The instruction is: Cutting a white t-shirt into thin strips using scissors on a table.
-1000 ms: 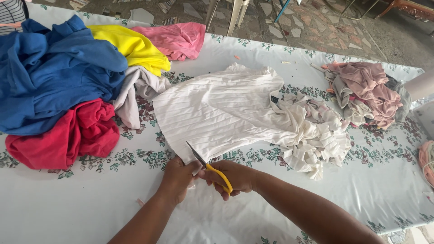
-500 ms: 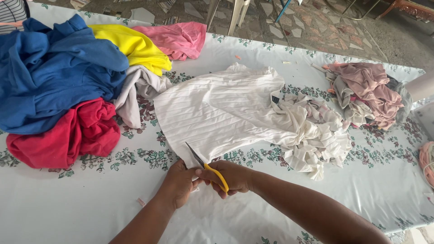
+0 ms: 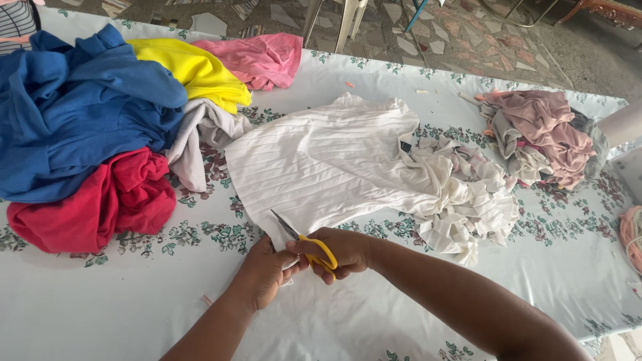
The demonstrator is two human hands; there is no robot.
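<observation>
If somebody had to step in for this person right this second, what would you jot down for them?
Right hand: closed through the yellow handles of the scissors, blades at the near edge of the white ribbed cloth.
Left hand: pinching the same edge of the cloth beside the blades.
Done: a heap of white cut strips lies at the cloth's right end.
Left: most of the white cloth is uncut; the cut at the near edge is only begun.
Around: blue, red, yellow and pink garments are piled on the left of the flowered tablecloth, and a dusty-pink pile on the right.
</observation>
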